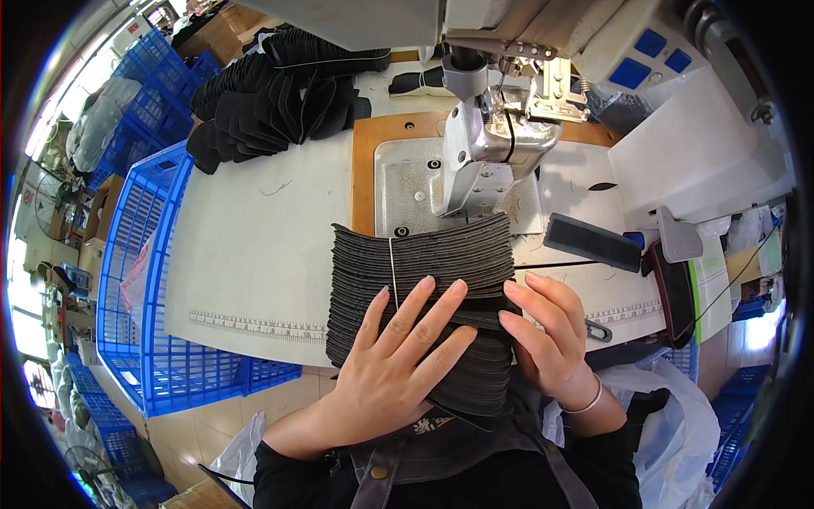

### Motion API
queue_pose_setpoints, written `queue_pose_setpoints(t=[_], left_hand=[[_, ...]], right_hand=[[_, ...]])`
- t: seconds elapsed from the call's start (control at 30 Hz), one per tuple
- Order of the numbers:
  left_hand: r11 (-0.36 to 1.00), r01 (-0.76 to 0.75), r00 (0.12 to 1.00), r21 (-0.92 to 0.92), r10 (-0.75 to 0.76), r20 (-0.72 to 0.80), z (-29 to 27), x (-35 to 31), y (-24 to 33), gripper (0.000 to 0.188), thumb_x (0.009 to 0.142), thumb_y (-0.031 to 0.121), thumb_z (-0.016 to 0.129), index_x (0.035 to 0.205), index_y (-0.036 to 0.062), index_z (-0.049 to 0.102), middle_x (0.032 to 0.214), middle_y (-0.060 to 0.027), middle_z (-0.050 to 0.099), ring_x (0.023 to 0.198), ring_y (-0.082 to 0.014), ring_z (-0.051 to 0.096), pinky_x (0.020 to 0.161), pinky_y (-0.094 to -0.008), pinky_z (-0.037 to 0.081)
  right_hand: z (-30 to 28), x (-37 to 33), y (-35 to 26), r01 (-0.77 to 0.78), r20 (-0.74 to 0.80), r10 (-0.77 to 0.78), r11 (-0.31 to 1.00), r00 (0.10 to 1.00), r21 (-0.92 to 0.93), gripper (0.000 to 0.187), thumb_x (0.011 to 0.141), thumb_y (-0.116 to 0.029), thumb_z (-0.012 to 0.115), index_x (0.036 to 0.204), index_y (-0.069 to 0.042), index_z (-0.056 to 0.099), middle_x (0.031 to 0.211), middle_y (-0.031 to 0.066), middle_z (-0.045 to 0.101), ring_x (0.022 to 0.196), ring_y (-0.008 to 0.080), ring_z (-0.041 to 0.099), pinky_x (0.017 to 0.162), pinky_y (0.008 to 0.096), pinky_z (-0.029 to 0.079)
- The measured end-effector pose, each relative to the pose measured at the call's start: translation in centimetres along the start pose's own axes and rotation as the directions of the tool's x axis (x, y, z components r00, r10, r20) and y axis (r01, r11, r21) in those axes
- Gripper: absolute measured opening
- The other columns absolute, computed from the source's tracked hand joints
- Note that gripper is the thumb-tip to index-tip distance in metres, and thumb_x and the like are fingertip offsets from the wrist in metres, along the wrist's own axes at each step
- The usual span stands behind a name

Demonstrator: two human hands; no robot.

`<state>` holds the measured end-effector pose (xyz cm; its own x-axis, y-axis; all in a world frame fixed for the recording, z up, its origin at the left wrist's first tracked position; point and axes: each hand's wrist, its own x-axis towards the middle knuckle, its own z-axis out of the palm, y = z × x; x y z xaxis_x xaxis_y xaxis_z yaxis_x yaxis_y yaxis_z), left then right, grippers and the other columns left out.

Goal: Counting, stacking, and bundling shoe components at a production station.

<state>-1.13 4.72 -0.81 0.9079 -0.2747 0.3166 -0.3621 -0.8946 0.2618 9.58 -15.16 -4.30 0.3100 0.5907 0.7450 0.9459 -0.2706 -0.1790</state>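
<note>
A thick stack of black fabric pieces (424, 254) stands at the table's front edge, its layered edges facing up. A pale string (393, 263) runs across its far part. My left hand (394, 356) lies on the stack with its fingers spread and stretched out. At the stack's right side, my right hand (551, 339) has its fingers curled against the edges of the pieces; its thumb is hidden. Between the hands the layers part in a dark gap. Beyond the stack stands an industrial sewing machine (483, 161) with a metal post bed.
More black pieces (280, 110) lie bundled at the far left. A blue plastic crate (140, 280) stands left of the white table (246, 254). Right of the stack lie a dark flat bar (592, 243) and a small metal tool (599, 332). Clear plastic bags (678, 424) hang at lower right.
</note>
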Motion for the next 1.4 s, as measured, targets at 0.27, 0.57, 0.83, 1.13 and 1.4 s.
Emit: queue_pose_setpoints(t=[0.27,0.57,0.83,1.13,1.4], left_hand=[[1.0,-0.013,1.0,0.019,0.013,0.009,0.1,-0.1,-0.3,0.047,0.071,0.029,0.069,0.113,0.0095,0.059,0.142,-0.0199,0.045,0.133,-0.0369,0.042,0.108,-0.0518,0.027],[0.993,0.035,0.999,-0.11,-0.036,-0.002,-0.2,-0.2,0.1,0.049,0.071,0.013,0.064,0.119,0.008,0.057,0.146,-0.0163,0.042,0.134,-0.0335,0.04,0.107,-0.052,0.027],[1.0,-0.026,0.994,0.018,0.024,0.103,-0.8,0.2,-0.4,0.07,0.07,0.03,0.069,0.132,0.004,0.05,0.145,-0.0197,0.04,0.136,-0.0362,0.036,0.109,-0.0516,0.024],[1.0,0.007,0.998,-0.021,-0.005,0.06,-0.6,0.3,-0.5,0.065,0.072,0.033,0.069,0.128,0.0059,0.053,0.145,-0.0227,0.039,0.134,-0.036,0.039,0.108,-0.0506,0.025],[1.0,-0.003,0.998,0.004,0.003,0.061,-0.5,0.3,-0.6,0.061,0.075,0.035,0.067,0.127,0.006,0.054,0.145,-0.0241,0.039,0.134,-0.0357,0.04,0.109,-0.049,0.025]], right_hand=[[0.3,0.1,0.0,-0.079,-0.006,0.085,0.949,0.996,0.304,0.034,0.069,0.007,0.069,0.101,-0.001,0.063,0.105,0.0134,0.062,0.092,0.0314,0.063,0.075,0.036,0.053],[-0.5,0.5,0.0,-0.152,0.083,0.129,0.892,0.988,0.427,0.036,0.067,0.01,0.069,0.101,-0.002,0.063,0.106,0.0148,0.064,0.084,0.0285,0.062,0.068,0.034,0.051],[-1.4,0.7,0.5,-0.268,0.223,0.166,0.767,0.961,0.583,0.035,0.069,0.007,0.069,0.101,-0.005,0.064,0.103,0.0117,0.068,0.08,0.0252,0.062,0.069,0.0337,0.05],[-0.2,1.5,1.3,-0.068,0.052,0.069,0.997,0.996,-0.034,0.046,0.07,0.0,0.071,0.116,-0.006,0.066,0.115,0.0128,0.057,0.101,0.0294,0.058,0.083,0.0374,0.049],[0.0,0.7,0.9,-0.032,0.019,0.032,0.999,0.999,-0.021,0.039,0.072,-0.002,0.067,0.111,-0.006,0.067,0.116,0.0129,0.059,0.102,0.0301,0.059,0.085,0.0381,0.05]])
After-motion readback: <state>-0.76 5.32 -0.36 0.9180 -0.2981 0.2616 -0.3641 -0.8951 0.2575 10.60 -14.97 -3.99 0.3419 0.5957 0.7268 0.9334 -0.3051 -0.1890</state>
